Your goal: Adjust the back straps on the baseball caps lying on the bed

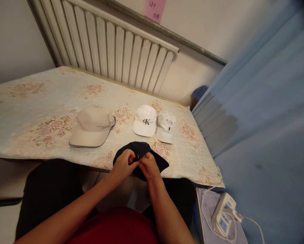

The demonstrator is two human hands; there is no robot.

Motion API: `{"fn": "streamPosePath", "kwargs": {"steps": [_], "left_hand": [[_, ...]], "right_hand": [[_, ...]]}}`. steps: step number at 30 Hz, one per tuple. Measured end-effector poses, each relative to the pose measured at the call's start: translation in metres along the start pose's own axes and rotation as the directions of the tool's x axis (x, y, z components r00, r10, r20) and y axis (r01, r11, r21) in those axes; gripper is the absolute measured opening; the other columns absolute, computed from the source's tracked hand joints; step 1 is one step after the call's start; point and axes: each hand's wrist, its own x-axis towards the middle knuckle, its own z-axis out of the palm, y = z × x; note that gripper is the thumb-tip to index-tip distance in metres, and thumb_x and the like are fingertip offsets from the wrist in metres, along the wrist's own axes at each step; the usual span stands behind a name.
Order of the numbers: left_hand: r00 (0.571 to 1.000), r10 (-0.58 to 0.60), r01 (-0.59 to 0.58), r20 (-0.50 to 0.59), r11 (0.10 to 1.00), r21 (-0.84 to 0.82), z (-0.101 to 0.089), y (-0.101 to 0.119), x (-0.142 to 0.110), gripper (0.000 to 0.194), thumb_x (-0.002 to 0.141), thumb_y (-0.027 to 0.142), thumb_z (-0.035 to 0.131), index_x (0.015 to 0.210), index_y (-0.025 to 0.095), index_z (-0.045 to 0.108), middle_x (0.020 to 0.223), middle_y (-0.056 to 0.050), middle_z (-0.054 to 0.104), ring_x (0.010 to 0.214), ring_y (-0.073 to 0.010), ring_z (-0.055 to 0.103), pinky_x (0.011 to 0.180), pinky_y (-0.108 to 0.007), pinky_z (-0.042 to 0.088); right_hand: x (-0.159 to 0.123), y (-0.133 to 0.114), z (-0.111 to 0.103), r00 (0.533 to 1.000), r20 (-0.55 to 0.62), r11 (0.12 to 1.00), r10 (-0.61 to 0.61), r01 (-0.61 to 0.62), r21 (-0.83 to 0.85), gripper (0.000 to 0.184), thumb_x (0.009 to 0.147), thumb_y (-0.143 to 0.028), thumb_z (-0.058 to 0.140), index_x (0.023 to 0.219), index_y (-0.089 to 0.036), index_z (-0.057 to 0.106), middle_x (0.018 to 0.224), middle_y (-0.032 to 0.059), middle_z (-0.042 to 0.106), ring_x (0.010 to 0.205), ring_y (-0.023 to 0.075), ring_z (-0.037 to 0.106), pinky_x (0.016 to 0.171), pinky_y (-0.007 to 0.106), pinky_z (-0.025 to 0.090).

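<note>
A dark navy baseball cap (134, 148) is held at the near edge of the bed, its brim pointing right. My left hand (124, 162) has its fingers curled on the cap near a small metallic fitting. Right beside it, my right hand (149, 165) pinches the cap, and the fingertips of both hands meet. Beyond the hands lie a white cap with "CK" lettering (145, 120) and a smaller off-white cap with a dark emblem (166, 127), side by side. To the left rests a beige cap (92, 125), its brim facing me.
The caps lie on a floral bed cover (52, 98). Behind the bed stands a white radiator (111, 47) against the wall. A blue curtain (256, 118) hangs along the right. At lower right, a white power strip (223, 217) with cables sits on a small table (208, 220).
</note>
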Motion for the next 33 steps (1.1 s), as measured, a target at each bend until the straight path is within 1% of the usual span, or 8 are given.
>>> {"fn": "streamPosePath", "kwargs": {"steps": [7, 9, 13, 17, 21, 25, 29, 33], "left_hand": [[1.0, 0.009, -0.008, -0.027, 1.0, 0.022, 0.0002, -0.0002, -0.0007, 0.007, 0.073, 0.023, 0.053, 0.074, 0.022, 0.045, 0.07, 0.003, 0.046, 0.063, -0.0139, 0.045, 0.06, -0.026, 0.038], [0.999, 0.017, -0.016, -0.039, 0.999, 0.027, 0.0003, 0.0002, -0.0005, 0.007, 0.073, 0.022, 0.052, 0.074, 0.022, 0.045, 0.07, 0.003, 0.046, 0.063, -0.0139, 0.045, 0.06, -0.026, 0.038], [0.999, 0.02, -0.019, -0.045, 0.999, 0.037, 0.0007, -0.0001, -0.0001, 0.007, 0.073, 0.022, 0.052, 0.074, 0.022, 0.045, 0.07, 0.003, 0.045, 0.064, -0.0143, 0.045, 0.061, -0.027, 0.039], [0.999, 0.024, -0.023, -0.021, 0.999, 0.038, 0.0004, -0.0002, -0.0005, 0.01, 0.073, 0.021, 0.053, 0.074, 0.023, 0.043, 0.07, 0.003, 0.046, 0.064, -0.0144, 0.046, 0.061, -0.027, 0.039], [0.999, 0.044, -0.043, -0.015, 0.998, 0.039, -0.0008, 0.0008, -0.0011, 0.01, 0.072, 0.02, 0.053, 0.073, 0.022, 0.043, 0.07, 0.004, 0.045, 0.063, -0.0141, 0.045, 0.06, -0.027, 0.039], [0.998, 0.056, -0.055, -0.025, 0.998, 0.041, -0.002, 0.0015, -0.0013, 0.01, 0.074, 0.021, 0.053, 0.073, 0.022, 0.043, 0.07, 0.003, 0.045, 0.063, -0.0139, 0.045, 0.059, -0.027, 0.038], [0.998, 0.062, -0.06, -0.031, 0.997, 0.055, -0.0026, 0.0019, -0.0014, 0.008, 0.075, 0.021, 0.051, 0.072, 0.022, 0.043, 0.069, 0.004, 0.044, 0.062, -0.014, 0.045, 0.059, -0.027, 0.037], [0.997, 0.067, -0.064, -0.046, 0.996, 0.064, -0.003, 0.0021, -0.0016, 0.008, 0.075, 0.019, 0.049, 0.072, 0.022, 0.043, 0.068, 0.003, 0.043, 0.062, -0.0143, 0.043, 0.059, -0.027, 0.037]], "right_hand": [[0.0017, 0.0, 0.0031, 0.999, -0.047, 1.0, -0.005, 0.005, 0.006, 0.027, 0.059, -0.006, 0.065, 0.083, -0.019, 0.062, 0.074, -0.0022, 0.066, 0.067, 0.013, 0.061, 0.062, 0.024, 0.05], [0.0013, -0.0015, 0.0034, 0.999, -0.049, 1.0, 0.008, -0.007, 0.02, 0.025, 0.059, -0.008, 0.067, 0.08, -0.019, 0.061, 0.075, -0.0018, 0.067, 0.065, 0.0126, 0.061, 0.06, 0.024, 0.05], [0.0009, -0.0038, 0.003, 0.998, -0.067, 1.0, -0.003, 0.005, 0.029, 0.021, 0.055, -0.008, 0.069, 0.069, -0.019, 0.058, 0.068, -0.003, 0.065, 0.058, 0.0105, 0.057, 0.054, 0.021, 0.047], [0.0014, -0.004, 0.0024, 0.998, -0.065, 0.999, -0.022, 0.024, 0.025, 0.024, 0.052, -0.006, 0.067, 0.069, -0.02, 0.057, 0.066, -0.0036, 0.064, 0.062, 0.0125, 0.058, 0.058, 0.023, 0.047], [0.0029, -0.003, -0.0004, 0.997, -0.083, 1.0, -0.006, 0.006, -0.007, 0.02, 0.053, -0.008, 0.065, 0.063, -0.021, 0.055, 0.059, -0.0046, 0.059, 0.062, 0.0139, 0.058, 0.056, 0.024, 0.047], [0.0054, -0.002, -0.0012, 1.0, -0.017, 1.0, 0.002, -0.002, 0.007, 0.02, 0.054, -0.006, 0.062, 0.067, -0.02, 0.061, 0.065, -0.0033, 0.063, 0.063, 0.0138, 0.06, 0.058, 0.024, 0.048], [0.0062, -0.0024, 0.0021, 1.0, 0.016, 1.0, -0.001, 0.001, 0.006, 0.024, 0.056, -0.007, 0.063, 0.076, -0.02, 0.065, 0.074, -0.0005, 0.066, 0.073, 0.0174, 0.062, 0.058, 0.024, 0.049], [0.0044, -0.0043, 0.0036, 1.0, 0.004, 0.999, 0.031, -0.031, -0.027, 0.021, 0.059, -0.009, 0.064, 0.078, -0.019, 0.064, 0.074, -0.0015, 0.066, 0.066, 0.0141, 0.061, 0.06, 0.024, 0.049]]}}
